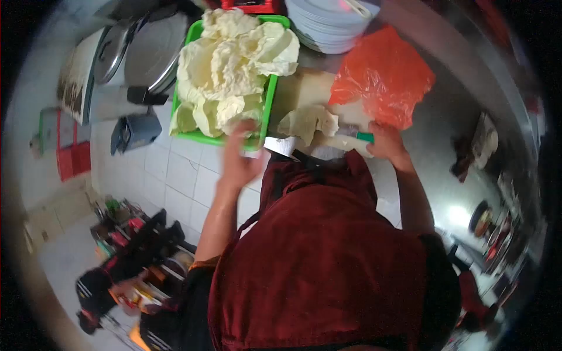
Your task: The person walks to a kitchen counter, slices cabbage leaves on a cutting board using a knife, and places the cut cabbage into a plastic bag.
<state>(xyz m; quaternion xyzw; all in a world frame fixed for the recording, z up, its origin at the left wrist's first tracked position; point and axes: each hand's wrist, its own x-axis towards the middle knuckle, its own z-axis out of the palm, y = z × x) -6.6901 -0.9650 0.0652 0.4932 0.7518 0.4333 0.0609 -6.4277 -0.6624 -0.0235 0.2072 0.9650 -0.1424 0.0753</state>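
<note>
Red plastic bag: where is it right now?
In the head view, the red plastic bag is toward the upper right, just beyond the person's right hand and beside the stack of white plates.

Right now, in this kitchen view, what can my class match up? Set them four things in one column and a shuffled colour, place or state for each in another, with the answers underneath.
Things
1. basket
2. plastic bag
3. plates
4. apron

Descriptions
A. in a stack
B. dark red, being worn
C. green, heaped with pale leaves
D. bright orange-red, crumpled

Right pairs: 1-C, 2-D, 3-A, 4-B
</note>
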